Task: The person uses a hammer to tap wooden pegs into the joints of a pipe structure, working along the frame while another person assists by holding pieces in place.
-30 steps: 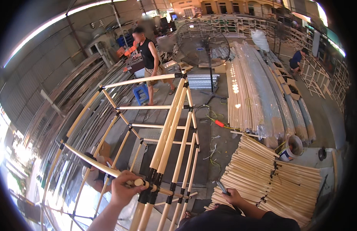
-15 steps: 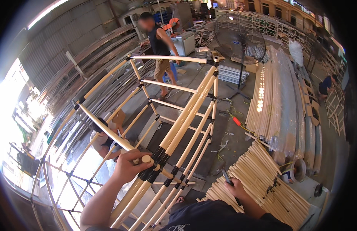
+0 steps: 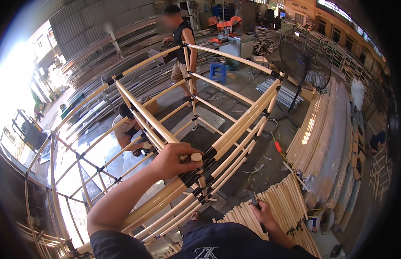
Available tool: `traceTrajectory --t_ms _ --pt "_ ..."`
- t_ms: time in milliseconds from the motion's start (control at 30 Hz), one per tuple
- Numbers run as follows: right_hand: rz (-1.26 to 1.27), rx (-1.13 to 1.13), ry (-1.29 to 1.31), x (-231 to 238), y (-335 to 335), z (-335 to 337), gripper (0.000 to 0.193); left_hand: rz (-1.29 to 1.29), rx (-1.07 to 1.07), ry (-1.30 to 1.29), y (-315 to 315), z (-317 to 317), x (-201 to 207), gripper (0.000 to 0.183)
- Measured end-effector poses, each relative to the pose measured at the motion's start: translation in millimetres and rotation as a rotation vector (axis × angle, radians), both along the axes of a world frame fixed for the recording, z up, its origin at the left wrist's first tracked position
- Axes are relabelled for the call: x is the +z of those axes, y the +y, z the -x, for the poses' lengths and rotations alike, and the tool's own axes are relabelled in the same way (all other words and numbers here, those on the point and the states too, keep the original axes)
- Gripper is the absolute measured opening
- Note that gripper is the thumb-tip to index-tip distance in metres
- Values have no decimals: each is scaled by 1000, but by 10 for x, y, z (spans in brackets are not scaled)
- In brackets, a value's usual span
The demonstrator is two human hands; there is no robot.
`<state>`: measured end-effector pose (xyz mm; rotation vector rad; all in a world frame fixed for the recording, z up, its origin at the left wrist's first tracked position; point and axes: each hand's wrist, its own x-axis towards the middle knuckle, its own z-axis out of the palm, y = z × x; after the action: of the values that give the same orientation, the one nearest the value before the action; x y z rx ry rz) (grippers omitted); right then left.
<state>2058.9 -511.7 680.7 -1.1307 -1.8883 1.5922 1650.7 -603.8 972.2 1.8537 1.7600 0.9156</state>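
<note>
Cream-coated pipes with black joints form a tall frame (image 3: pixel 228 129) in front of me. My left hand (image 3: pixel 176 160) is closed at its near corner, thumb and fingers around a short capped pipe end (image 3: pixel 196 158) that sticks up beside the black joints (image 3: pixel 191 177). Part of the grip is hidden behind the fingers. Lower and to the right, my right hand (image 3: pixel 265 213) is wrapped round a slim dark hand tool (image 3: pixel 254 200), apart from the frame. Its exact kind does not show.
A bundle of cut cream pipes (image 3: pixel 282 194) lies at lower right, beside long plastic-wrapped pipes (image 3: pixel 325 146). One person (image 3: pixel 183 56) stands behind the frame; another (image 3: pixel 125 129) crouches left of it. A black fan (image 3: pixel 302 64) and blue stool (image 3: pixel 217 72) stand farther back.
My view has shifted, so the frame sits differently in it. My left hand stays at the same pipe end, and the right still holds the tool. The standing person's arm is now raised.
</note>
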Motion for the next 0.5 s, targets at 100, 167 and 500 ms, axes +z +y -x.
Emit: traceTrajectory --t_ms 100,167,500 --pt "-241 14 -8 353 -9 82 24 9 -14 -23 -36 44 -33 36" --pt "-333 39 45 644 75 146 28 -14 -47 -6 -23 55 -28 35" --pt "-542 380 248 2933 244 986 44 89 109 -73 -28 -7 -26 38"
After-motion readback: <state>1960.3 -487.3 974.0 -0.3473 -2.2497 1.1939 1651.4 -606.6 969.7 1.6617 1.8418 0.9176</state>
